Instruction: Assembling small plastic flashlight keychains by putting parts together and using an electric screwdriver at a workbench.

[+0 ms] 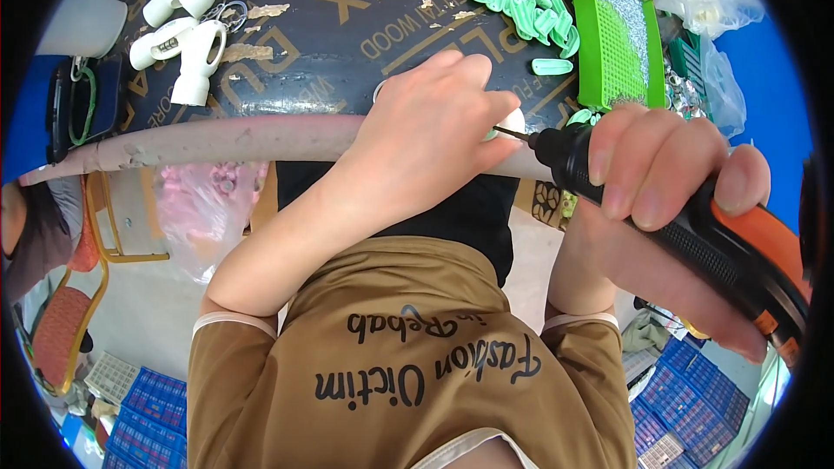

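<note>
My right hand [665, 169] wraps around a black and orange electric screwdriver [725, 265], its thin bit pointing left. The bit tip meets a small white piece [514, 124] pinched in my left hand [430, 122]. Fingers hide most of that piece, and a bit of light green shows beside it. Both hands are over the table's padded near edge [217, 141]. Beyond them, to the right, lies a loose pile of mint-green curved plastic parts [530, 13].
A bright green tray [586, 35] of small silvery pieces stands at the right, beside clear plastic bags [725, 78]. White torch-shaped keyrings [195, 61] lie at the far left, near a white cup [82, 24] and a dark phone-like object [104, 91]. Another person's arm [13, 217] shows at the left rim.
</note>
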Motion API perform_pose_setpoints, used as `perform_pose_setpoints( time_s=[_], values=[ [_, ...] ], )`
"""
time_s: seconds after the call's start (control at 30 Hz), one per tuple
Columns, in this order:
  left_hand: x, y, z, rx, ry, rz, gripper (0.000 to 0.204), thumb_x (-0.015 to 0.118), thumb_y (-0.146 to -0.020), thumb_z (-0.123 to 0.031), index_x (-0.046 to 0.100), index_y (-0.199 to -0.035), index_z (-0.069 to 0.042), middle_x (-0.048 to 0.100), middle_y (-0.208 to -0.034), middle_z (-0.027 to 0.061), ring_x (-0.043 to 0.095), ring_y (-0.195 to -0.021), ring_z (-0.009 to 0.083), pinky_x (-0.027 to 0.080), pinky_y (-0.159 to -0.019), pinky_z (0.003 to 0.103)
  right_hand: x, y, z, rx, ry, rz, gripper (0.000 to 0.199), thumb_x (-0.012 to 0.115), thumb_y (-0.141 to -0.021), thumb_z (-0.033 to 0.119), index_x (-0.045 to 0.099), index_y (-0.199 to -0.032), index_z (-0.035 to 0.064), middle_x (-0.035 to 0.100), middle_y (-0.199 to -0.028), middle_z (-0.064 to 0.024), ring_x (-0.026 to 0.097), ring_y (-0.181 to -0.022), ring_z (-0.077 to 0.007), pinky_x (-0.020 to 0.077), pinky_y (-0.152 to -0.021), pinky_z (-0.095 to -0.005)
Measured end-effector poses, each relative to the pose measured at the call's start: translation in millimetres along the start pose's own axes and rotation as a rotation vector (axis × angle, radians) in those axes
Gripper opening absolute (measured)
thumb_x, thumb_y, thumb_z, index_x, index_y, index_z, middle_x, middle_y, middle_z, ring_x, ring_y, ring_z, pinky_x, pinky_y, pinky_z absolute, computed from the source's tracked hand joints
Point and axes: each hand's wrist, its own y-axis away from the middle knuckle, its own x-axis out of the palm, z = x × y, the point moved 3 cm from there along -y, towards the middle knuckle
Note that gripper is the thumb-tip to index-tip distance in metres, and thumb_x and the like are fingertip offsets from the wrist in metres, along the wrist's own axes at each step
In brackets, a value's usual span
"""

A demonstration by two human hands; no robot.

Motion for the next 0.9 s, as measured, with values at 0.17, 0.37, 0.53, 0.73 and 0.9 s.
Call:
perform_pose_setpoints(
  time_s=[0.17,0.37,0.53,0.73,0.9],
  values=[
    [0,0,1,0.002,0.009,-0.009,0.030,0.071,-0.068,-0.012,0.069,-0.097,-0.010,0.045,-0.072,0.0077,0.051,-0.073,0.0254,0.044,-0.062,0.037,2,3,-1,-0.012,0.055,0.003,0.093,0.058,-0.057,0.090,0.053,-0.111,0.0136,0.056,-0.076,-0.0012,0.052,-0.058,-0.0140,0.0391,-0.057,-0.0300],
    [0,1,0,-0.003,0.007,-0.011,0.032,0.071,-0.067,-0.012,0.070,-0.098,-0.009,0.046,-0.073,0.0075,0.052,-0.074,0.0250,0.044,-0.064,0.037,-11,6,-2,0.039,0.058,-0.019,0.100,0.050,-0.053,0.095,0.055,-0.109,0.0131,0.051,-0.070,0.0005,0.047,-0.053,-0.0128,0.0362,-0.054,-0.0290],
    [0,1,-2,-0.001,-0.013,0.003,0.032,0.072,-0.067,-0.013,0.070,-0.099,-0.009,0.045,-0.073,0.0080,0.052,-0.074,0.0255,0.044,-0.064,0.037,-4,9,-2,-0.044,0.044,-0.160,0.106,0.044,-0.048,0.099,0.055,-0.109,0.0130,0.048,-0.067,0.0011,0.044,-0.052,-0.0128,0.0352,-0.054,-0.0287],
    [-1,1,0,0.019,0.019,-0.017,0.036,0.078,-0.068,-0.022,0.069,-0.102,-0.009,0.047,-0.074,0.0082,0.052,-0.074,0.0261,0.045,-0.065,0.037,-50,24,4,-0.169,-0.003,-0.494,0.105,0.041,-0.063,0.094,0.053,-0.119,0.0058,0.050,-0.071,-0.0063,0.044,-0.059,-0.0158,0.0346,-0.060,-0.0327],
    [-9,-1,-3,-0.002,0.090,-0.044,0.037,0.075,-0.077,-0.024,0.067,-0.109,-0.007,0.054,-0.079,0.0056,0.055,-0.076,0.0223,0.046,-0.068,0.035,-76,27,-24,-0.251,-0.076,-0.597,0.099,0.042,-0.075,0.085,0.050,-0.122,-0.0020,0.059,-0.096,-0.0184,0.056,-0.089,-0.0282,0.0449,-0.083,-0.0431]
  ],
)
